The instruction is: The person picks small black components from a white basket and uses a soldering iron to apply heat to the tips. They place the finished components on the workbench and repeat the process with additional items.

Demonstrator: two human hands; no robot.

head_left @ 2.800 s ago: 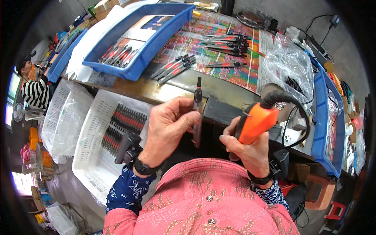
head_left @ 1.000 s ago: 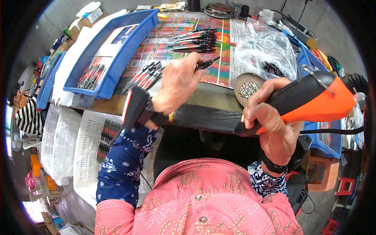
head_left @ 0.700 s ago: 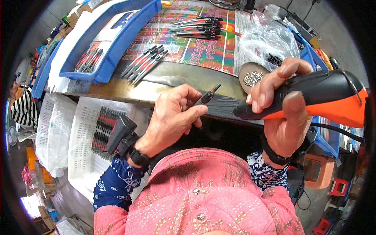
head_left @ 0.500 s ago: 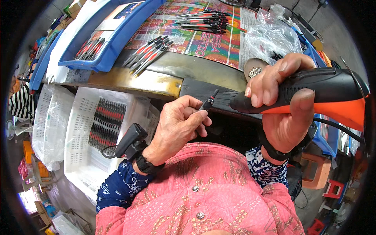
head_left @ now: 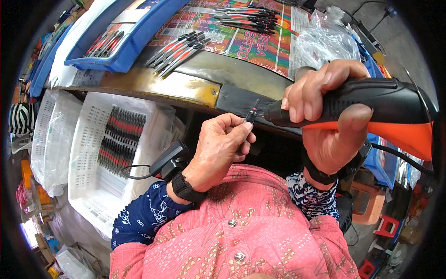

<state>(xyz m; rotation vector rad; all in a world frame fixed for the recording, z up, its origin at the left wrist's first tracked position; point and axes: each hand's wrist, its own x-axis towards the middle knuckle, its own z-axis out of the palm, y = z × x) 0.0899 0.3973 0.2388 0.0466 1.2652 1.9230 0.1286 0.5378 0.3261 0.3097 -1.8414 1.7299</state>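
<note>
My right hand [head_left: 327, 107] is wrapped round a black and orange electric screwdriver [head_left: 371, 104], which lies nearly level with its narrow nose toward the left. My left hand [head_left: 218, 144] pinches a small, slim black piece [head_left: 251, 115] between thumb and fingers; most of it is hidden in the hand. The screwdriver's nose meets, or almost meets, the top of this piece; I cannot tell if they touch. On the bench ahead lie a small bunch of slim black and red pen-shaped tools [head_left: 179, 52] and a larger pile of the same tools [head_left: 246, 21].
A blue tray [head_left: 127, 53] with more such tools stands at the far left. Below it, a white crate [head_left: 74, 158] holds neat rows of black and red tools [head_left: 118, 137]. Clear plastic bags [head_left: 327, 42] lie at the far right. A black cable [head_left: 402, 157] runs beside my right hand.
The screwdriver has moved slightly left, and its nose has come up to the black piece. My left hand has shifted a little to the right and turned the piece.
</note>
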